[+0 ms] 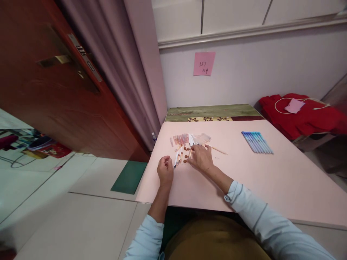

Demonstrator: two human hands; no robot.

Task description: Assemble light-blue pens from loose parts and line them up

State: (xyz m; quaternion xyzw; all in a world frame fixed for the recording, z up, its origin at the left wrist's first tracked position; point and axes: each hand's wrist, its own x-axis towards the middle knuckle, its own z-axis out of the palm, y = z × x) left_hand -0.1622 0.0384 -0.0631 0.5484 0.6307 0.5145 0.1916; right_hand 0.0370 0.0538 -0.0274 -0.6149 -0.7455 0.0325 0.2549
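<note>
My left hand (165, 170) is raised at the left of a cluster of pen parts, its fingers curled; what they hold, if anything, is hidden. Reaching into the cluster is my right hand (202, 158), fingers spread around a short orange-and-white tube (190, 154). Small brown pieces (185, 161) lie beside its thumb. Between my hands are slim white refills with dark tips (176, 159) and orange-banded tubes (180, 157). Translucent pinkish barrels (181, 139) lie in a row behind them, next to a fan of white refills (191, 139).
A row of blue-purple pens (257, 142) lies on the right of the pink-covered table (244, 187). One thin stick-like piece (219, 149) points right from the cluster. Red cloth (300, 115) sits beyond the right edge; a wooden door (108, 119) and curtain (130, 72) stand left.
</note>
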